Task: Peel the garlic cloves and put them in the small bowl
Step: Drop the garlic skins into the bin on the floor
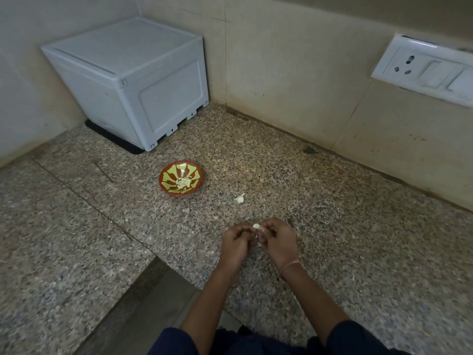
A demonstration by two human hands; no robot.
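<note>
Pale clove (256, 226) pinched between both hands, low centre of the frame.
Left hand (236, 243) and right hand (278, 243) meet with fingers curled, their fingertips closed on the clove just above the granite counter (332, 226); a thin band (290, 265) circles the right wrist. Just up the frame from the hands, a white garlic piece (239, 198) lies on the counter. Further up and left sits the red bowl (169, 176) with a yellow-green pattern, a small heap of peeled cloves (183, 182) at its middle. A grey-white box (133, 80) fills the upper left; a socket plate (422, 70) is on the wall at upper right.
</note>
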